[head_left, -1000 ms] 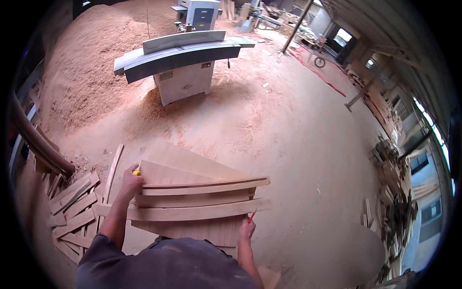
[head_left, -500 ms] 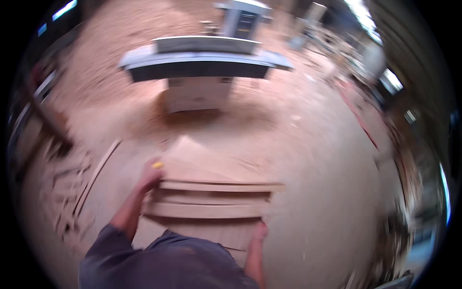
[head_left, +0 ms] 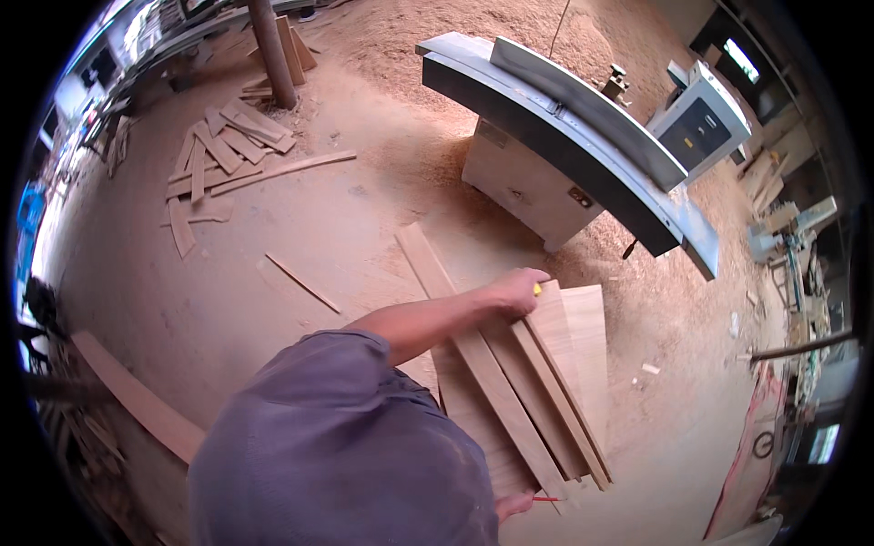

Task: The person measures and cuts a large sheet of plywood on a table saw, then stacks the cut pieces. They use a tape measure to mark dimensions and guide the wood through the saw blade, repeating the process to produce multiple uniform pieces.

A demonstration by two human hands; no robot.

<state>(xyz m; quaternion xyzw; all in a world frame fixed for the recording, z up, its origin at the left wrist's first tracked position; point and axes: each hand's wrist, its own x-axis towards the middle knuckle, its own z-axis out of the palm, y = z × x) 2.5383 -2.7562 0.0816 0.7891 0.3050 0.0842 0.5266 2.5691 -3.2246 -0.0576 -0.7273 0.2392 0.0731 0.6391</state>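
Note:
Several long, narrow wooden boards (head_left: 510, 387) lie side by side over wider pale wooden panels (head_left: 585, 337) in front of me. My left hand (head_left: 517, 293) is closed at their far end, with a small yellow object (head_left: 537, 288) showing at its fingers; most of that object is hidden. Down by the near end of the boards, my right hand (head_left: 515, 505) is partly covered by my body and the wood. A thin red pencil (head_left: 546, 499) sticks out from its fingers, beside the board ends.
A jointer-like woodworking machine (head_left: 537, 173) with a long grey table stands ahead to the right, amid wood shavings (head_left: 391, 41). Loose offcuts (head_left: 232, 146) are heaped at the far left near a post (head_left: 273, 55). A thin strip (head_left: 302, 283) and a wide curved board (head_left: 137, 391) lie left.
My view has swung left, so the machine and boards now appear turned and farther right. The offcut heap shows more fully, and the red pencil in my right hand has become visible.

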